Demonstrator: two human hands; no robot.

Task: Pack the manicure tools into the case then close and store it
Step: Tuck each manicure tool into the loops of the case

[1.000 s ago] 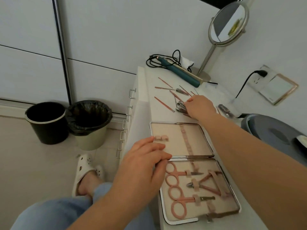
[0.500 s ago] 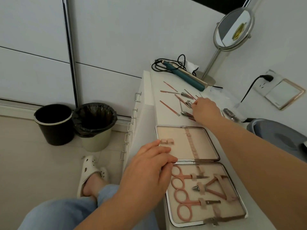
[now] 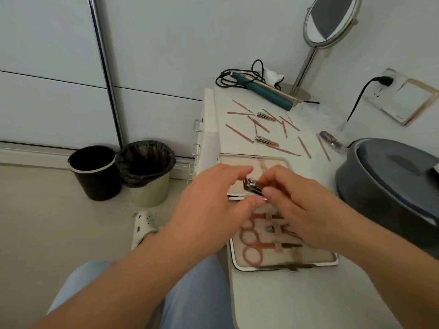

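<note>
Now pinching a nail clipper [image 3: 253,185] between right hand [image 3: 306,210] fingertips above the open case [image 3: 282,262], left hand [image 3: 213,205] loosely curled beside it, likely steadying for a strap slot; remaining tools [image 3: 262,129] scattered beyond on the countertop [image 3: 297,300].

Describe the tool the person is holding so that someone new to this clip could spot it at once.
Start at the open case on the white counter, with pink-handled scissors strapped in its near half. Just above its hinge, the left hand and right hand meet around a nail clipper. It is short, shiny metal, lifted in the air, unlike the thin pink tools lying beyond.
</note>
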